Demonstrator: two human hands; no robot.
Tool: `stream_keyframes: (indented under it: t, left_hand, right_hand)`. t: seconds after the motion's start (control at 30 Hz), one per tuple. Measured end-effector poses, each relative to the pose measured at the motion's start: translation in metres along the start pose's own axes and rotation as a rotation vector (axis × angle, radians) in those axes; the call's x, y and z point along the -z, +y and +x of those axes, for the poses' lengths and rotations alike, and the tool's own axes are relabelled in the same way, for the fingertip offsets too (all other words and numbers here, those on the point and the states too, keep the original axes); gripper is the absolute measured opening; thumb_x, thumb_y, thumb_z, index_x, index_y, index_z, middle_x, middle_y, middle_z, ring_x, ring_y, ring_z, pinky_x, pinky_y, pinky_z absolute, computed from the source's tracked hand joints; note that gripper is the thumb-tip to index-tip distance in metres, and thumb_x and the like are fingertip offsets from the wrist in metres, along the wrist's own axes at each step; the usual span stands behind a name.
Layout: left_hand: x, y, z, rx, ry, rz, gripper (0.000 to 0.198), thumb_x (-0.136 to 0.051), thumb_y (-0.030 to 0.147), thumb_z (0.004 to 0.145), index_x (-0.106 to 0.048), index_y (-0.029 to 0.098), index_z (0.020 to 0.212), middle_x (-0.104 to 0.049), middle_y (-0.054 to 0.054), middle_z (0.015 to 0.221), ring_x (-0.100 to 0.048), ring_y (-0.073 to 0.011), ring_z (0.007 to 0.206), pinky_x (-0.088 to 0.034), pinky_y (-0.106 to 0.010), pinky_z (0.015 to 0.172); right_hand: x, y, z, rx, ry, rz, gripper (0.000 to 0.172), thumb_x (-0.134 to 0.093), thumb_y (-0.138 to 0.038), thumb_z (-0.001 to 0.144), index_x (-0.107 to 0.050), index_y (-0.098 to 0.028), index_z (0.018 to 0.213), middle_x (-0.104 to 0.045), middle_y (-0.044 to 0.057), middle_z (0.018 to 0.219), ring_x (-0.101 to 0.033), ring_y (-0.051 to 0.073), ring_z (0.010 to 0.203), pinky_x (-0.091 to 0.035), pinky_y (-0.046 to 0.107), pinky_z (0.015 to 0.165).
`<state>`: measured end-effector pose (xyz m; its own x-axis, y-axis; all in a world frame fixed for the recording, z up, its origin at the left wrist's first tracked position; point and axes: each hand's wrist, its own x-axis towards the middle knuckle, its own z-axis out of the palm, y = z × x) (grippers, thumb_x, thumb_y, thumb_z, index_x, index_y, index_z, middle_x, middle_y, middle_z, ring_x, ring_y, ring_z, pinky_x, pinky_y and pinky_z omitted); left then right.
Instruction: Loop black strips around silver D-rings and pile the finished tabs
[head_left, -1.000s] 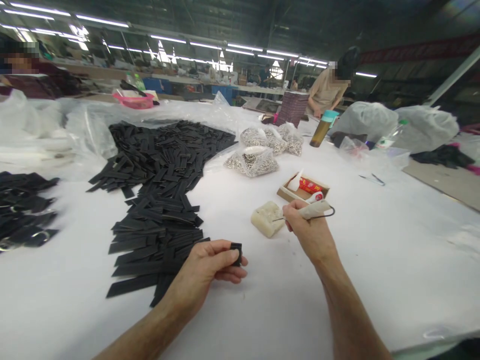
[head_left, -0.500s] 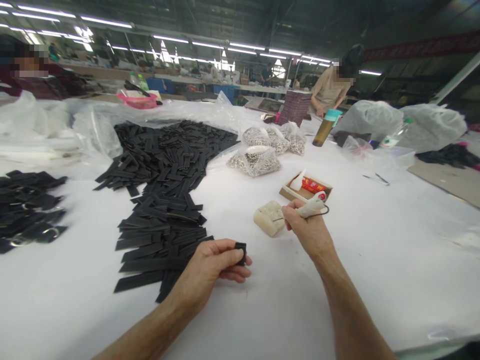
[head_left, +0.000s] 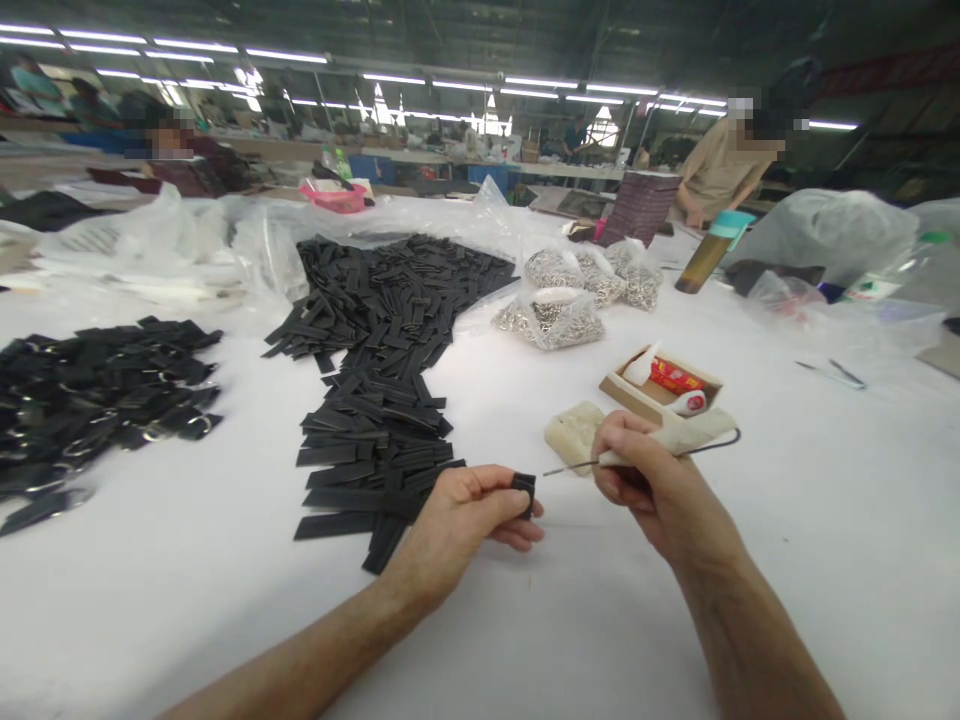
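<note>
Between thumb and fingers, my left hand (head_left: 480, 510) pinches a small folded black strip (head_left: 525, 492). My right hand (head_left: 645, 465) is closed round the pale wrapped handle of a thin metal tool (head_left: 694, 433). The tool's tip points left and stands just right of the black strip, with a small gap between them. Behind my right hand lies a yellowish, wax-like block (head_left: 574, 430), partly hidden. A large pile of flat black strips (head_left: 382, 420) spreads out beyond and left of my left hand.
Black pieces with metal rings (head_left: 105, 390) are heaped at the left. A small cardboard box (head_left: 637, 395) holds red and white tubes. Farther back are bags of metal rings (head_left: 551, 318), a bottle (head_left: 712, 252) and a pink basket (head_left: 336, 198). Tweezers (head_left: 832, 374) lie right; a person (head_left: 716, 170) stands behind.
The view has turned left. The tool in my right hand has moved off the yellowish block, and its tip is now near the black strip. My left hand still holds the strip.
</note>
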<state>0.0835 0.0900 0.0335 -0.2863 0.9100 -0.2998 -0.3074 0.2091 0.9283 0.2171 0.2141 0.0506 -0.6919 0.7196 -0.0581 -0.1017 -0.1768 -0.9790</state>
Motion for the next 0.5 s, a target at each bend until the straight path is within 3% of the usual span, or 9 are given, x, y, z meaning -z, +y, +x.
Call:
stream_keyframes:
  t: [0.5]
  left_hand:
    - [-0.0022, 0.0038, -0.0039, -0.025, -0.052, 0.074, 0.016, -0.057, 0.02, 0.076, -0.068, 0.008, 0.077, -0.067, -0.006, 0.068, -0.064, -0.0152, 0.064, -0.052, -0.022, 0.062]
  right_hand:
    - [-0.0093, 0.0056, -0.0012, -0.042, -0.099, 0.006, 0.025, -0.057, -0.033, 0.076, -0.044, -0.017, 0.062, -0.042, -0.006, 0.045, -0.027, 0.003, 0.041, -0.011, 0.017, 0.037]
